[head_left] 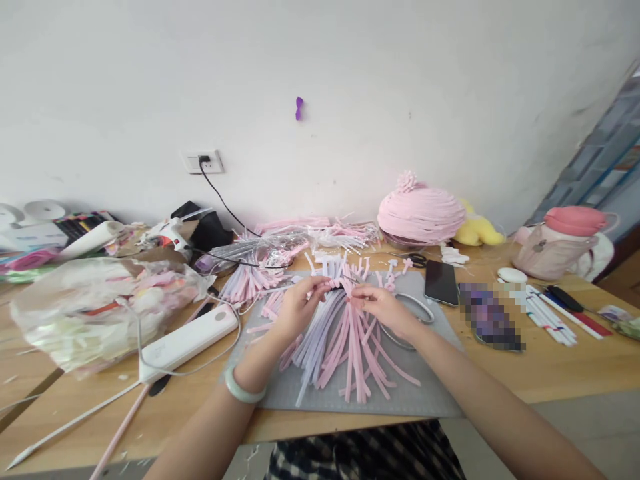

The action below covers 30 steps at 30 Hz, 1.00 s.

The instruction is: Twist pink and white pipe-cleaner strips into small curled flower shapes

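Pink chenille stems (356,353) and lilac chenille stems (316,337) fan out over a grey cutting mat (420,393). At the upper end of this bunch, my left hand (304,303) pinches a pink chenille stem between thumb and fingertips. Close on its right, my right hand (381,308) has its thumb and fingers closed on a pink chenille stem too. The fingertips partly hide where the stems meet. A grey metal ring (425,303) lies behind and below my right wrist. Cut stem ends stick out beyond both hands.
Left stand a plastic bag of scraps (100,307), a white power bank (187,343) with its cable, and a glue gun (167,233). Right lie a black phone (441,282), white sticks (550,317) and a pink-lidded jug (563,243). Behind are scissors (414,259) and a pink dome (421,213).
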Each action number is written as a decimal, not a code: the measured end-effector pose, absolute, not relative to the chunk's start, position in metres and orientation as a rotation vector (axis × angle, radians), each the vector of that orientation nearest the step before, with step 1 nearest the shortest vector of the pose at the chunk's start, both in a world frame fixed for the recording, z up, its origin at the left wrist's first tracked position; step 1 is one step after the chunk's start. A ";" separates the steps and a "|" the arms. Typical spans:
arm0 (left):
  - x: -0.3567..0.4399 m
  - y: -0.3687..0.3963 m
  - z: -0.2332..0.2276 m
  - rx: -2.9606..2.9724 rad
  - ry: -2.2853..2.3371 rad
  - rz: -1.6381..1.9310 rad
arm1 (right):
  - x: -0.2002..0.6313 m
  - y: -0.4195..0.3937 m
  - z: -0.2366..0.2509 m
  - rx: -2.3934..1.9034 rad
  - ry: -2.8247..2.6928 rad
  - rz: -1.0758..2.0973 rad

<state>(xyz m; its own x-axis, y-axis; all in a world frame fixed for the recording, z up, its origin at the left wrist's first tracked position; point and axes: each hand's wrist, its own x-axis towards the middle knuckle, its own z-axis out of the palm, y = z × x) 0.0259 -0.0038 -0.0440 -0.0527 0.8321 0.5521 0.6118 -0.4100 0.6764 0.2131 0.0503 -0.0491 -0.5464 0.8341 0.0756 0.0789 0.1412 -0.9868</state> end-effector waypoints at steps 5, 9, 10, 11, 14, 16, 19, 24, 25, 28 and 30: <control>0.047 -0.009 -0.045 1.525 1.305 1.556 | 0.214 0.045 -0.043 -0.997 -1.720 1.150; 0.059 -0.015 -0.043 1.403 1.224 1.537 | 0.210 0.046 -0.045 -0.888 -1.342 1.311; 0.062 -0.016 -0.043 1.384 1.211 1.523 | 0.208 0.046 -0.045 -0.866 -1.268 1.325; 0.064 -0.017 -0.044 1.364 1.198 1.511 | 0.207 0.046 -0.046 -0.850 -1.204 1.328; 0.070 -0.018 -0.049 1.323 1.157 1.479 | 0.204 0.045 -0.046 -0.800 -1.056 1.316; 0.073 -0.018 -0.054 1.313 1.121 1.463 | 0.203 0.044 -0.046 -0.773 -1.007 1.307; 0.075 -0.016 -0.058 1.287 1.085 1.459 | 0.203 0.041 -0.046 -0.746 -1.035 1.283; 0.076 -0.012 -0.059 1.219 1.080 1.521 | 0.204 0.034 -0.046 -0.718 -1.232 1.187; 0.075 -0.011 -0.059 1.200 1.078 1.540 | 0.204 0.032 -0.046 -0.707 -1.267 1.175; 0.073 -0.009 -0.061 1.127 1.055 1.588 | 0.204 0.026 -0.045 -0.646 -1.340 1.205; 0.071 -0.007 -0.062 1.082 1.022 1.613 | 0.203 0.022 -0.044 -0.615 -1.372 1.251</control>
